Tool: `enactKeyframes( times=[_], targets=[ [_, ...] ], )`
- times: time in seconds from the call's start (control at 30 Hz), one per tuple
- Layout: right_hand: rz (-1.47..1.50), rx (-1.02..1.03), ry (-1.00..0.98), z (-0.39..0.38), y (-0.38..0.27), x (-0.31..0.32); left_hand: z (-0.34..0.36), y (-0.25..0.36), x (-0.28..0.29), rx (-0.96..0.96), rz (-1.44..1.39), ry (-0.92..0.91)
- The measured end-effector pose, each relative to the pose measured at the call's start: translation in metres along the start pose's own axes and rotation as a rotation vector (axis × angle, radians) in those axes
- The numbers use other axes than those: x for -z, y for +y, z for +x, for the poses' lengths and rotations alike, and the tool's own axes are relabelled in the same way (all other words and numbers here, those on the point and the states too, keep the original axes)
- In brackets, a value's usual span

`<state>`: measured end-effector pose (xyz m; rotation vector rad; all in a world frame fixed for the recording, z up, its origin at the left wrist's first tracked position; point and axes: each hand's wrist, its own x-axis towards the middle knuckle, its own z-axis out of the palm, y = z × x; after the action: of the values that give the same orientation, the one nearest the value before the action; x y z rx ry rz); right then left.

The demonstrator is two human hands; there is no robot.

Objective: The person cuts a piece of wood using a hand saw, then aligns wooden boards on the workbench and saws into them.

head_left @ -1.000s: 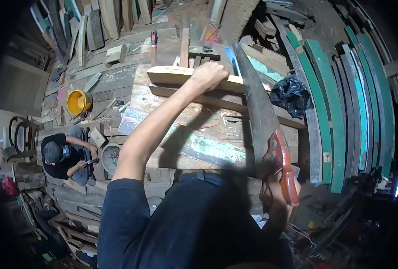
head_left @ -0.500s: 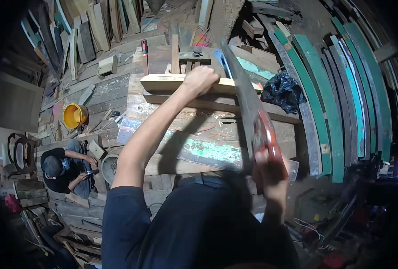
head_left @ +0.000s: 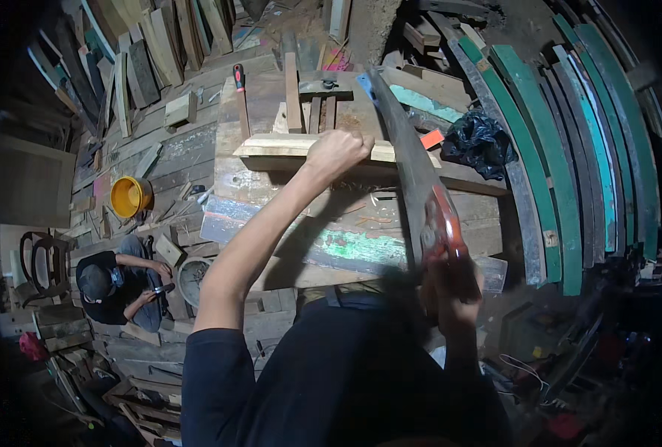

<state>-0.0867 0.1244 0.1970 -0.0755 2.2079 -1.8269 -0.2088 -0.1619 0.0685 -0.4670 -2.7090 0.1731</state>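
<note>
A handsaw [head_left: 404, 141] with a red handle is in my right hand [head_left: 456, 290], whose fingers wrap around the grip in shadow. Its long grey blade points away from me and crosses near the right part of a pale wooden board [head_left: 275, 146]. My left hand [head_left: 338, 153] is closed over the top of that board, left of the blade. The board lies crosswise over a darker wooden beam [head_left: 461, 179] on the worn wooden work surface [head_left: 234, 179]. Whether the teeth touch the wood, I cannot tell.
A screwdriver [head_left: 239, 78] and wood strips lie beyond the board. Right of the saw are an orange block [head_left: 432, 139], a black plastic bag [head_left: 480, 145] and green planks [head_left: 532, 134]. Leftward, a yellow bucket [head_left: 131, 197] stands near a seated person [head_left: 118, 287].
My left hand and the pale board have come nearer to me, covering more of the beam. The saw has shifted slightly, still in my right hand. More of the orange block shows.
</note>
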Motion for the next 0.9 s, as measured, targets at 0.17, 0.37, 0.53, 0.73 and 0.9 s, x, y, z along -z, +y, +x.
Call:
enactKeyframes(
  times=[0.17,0.37,0.53,0.73,0.9],
  targets=[
    [-0.344,0.311,0.038,0.023,0.015,0.003,-0.004,0.007,0.000,-0.035,0.053,0.002],
    [0.068,0.105,-0.076,0.073,0.011,-0.017,0.003,-0.001,0.003,0.004,-0.059,-0.047],
    [0.334,-0.235,-0.026,-0.017,-0.045,0.004,0.004,-0.002,0.001,0.008,-0.025,-0.042],
    [-0.186,0.515,0.018,0.073,-0.005,-0.028,-0.008,0.013,0.009,-0.052,0.153,0.003],
    [-0.243,0.307,0.037,0.066,0.031,-0.014,0.008,-0.007,0.007,0.007,-0.009,-0.157]
  ],
)
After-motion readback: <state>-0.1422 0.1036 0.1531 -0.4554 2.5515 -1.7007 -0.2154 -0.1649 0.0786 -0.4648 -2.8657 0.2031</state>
